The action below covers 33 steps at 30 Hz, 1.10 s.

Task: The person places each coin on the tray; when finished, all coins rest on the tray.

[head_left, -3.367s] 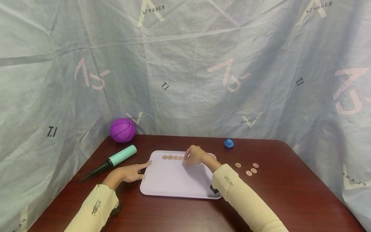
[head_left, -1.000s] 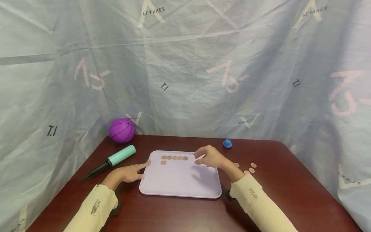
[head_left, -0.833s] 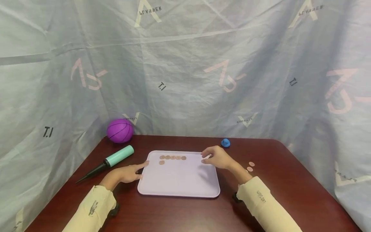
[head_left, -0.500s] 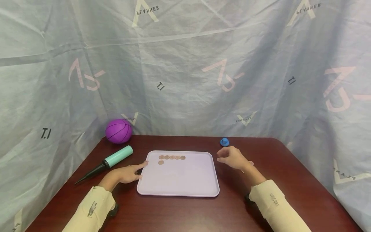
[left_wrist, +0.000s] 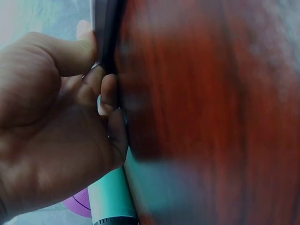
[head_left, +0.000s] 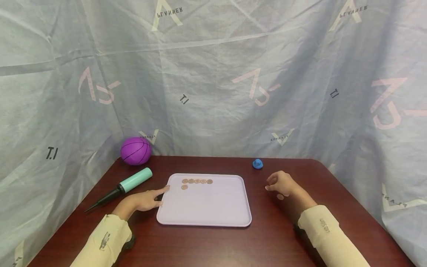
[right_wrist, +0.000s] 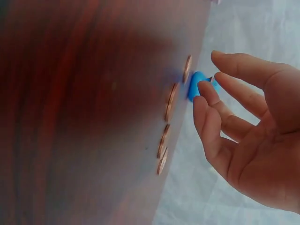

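Observation:
On the table lies a white tray (head_left: 204,207) bearing a row of several copper-coloured coins (head_left: 197,181) near its far edge, with a single coin (head_left: 184,187) below the row's left end. My left hand (head_left: 144,200) touches the tray's left edge, index finger and thumb spread along the rim. Off the tray's right side hovers my right hand (head_left: 284,184), thumb and fingers apart and nothing between them. Several loose coins lie on the table beneath it; one coin (head_left: 280,197) shows in the head view, and the right wrist view shows more, including a coin (right_wrist: 171,103) near the fingertips.
A blue rubber duck (head_left: 257,164) sits at the table's back. Left of the tray lie a teal and black hand pump (head_left: 136,180) and, behind it, a purple ball (head_left: 135,151). A grey cloth (head_left: 213,92) hangs behind the dark red table (head_left: 207,246).
A fifth coin has joined the row and a single coin now lies below it. My right hand has moved off the tray to the right, over the loose coins. The left hand stays put.

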Motion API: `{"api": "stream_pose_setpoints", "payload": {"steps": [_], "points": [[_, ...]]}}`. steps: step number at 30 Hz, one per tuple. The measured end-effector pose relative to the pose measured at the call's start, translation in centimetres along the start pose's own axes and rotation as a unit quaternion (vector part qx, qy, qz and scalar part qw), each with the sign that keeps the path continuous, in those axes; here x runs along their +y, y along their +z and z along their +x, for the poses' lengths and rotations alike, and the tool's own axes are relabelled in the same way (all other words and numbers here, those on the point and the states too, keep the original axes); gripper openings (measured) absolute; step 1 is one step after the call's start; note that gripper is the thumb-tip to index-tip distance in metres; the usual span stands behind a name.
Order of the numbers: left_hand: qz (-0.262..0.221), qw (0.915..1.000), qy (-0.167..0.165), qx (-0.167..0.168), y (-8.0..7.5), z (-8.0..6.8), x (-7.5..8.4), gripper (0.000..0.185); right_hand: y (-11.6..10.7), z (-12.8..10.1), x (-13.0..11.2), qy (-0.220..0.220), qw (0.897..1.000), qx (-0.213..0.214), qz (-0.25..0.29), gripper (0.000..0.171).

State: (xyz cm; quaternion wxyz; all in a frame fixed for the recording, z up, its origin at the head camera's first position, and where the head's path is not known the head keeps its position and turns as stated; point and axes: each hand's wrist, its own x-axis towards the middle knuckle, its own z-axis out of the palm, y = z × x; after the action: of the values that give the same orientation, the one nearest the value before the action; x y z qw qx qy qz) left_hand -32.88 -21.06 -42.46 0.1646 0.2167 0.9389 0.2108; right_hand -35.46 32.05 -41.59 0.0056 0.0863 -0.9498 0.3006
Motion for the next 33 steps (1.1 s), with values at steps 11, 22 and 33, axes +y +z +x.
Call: {"api": "stream_pose_setpoints", "payload": {"steps": [11, 22, 33], "points": [[0.007, 0.9996, 0.025, -0.006, -0.1, -0.5, 0.1, 0.067, -0.3, 0.6, 0.8, 0.022, 0.997, -0.064, 0.020, 0.027], [0.006, 0.9997, 0.022, -0.001, -0.3, -0.6, 0.2, 0.066, -0.1, 1.1, 0.6, 0.014, 0.996, -0.084, 0.006, 0.016], [0.000, 1.0000, 0.005, 0.003, -0.1, -0.5, 0.4, 0.067, -0.5, 1.1, 1.1, 0.001, 0.993, -0.111, 0.030, 0.023]]}}
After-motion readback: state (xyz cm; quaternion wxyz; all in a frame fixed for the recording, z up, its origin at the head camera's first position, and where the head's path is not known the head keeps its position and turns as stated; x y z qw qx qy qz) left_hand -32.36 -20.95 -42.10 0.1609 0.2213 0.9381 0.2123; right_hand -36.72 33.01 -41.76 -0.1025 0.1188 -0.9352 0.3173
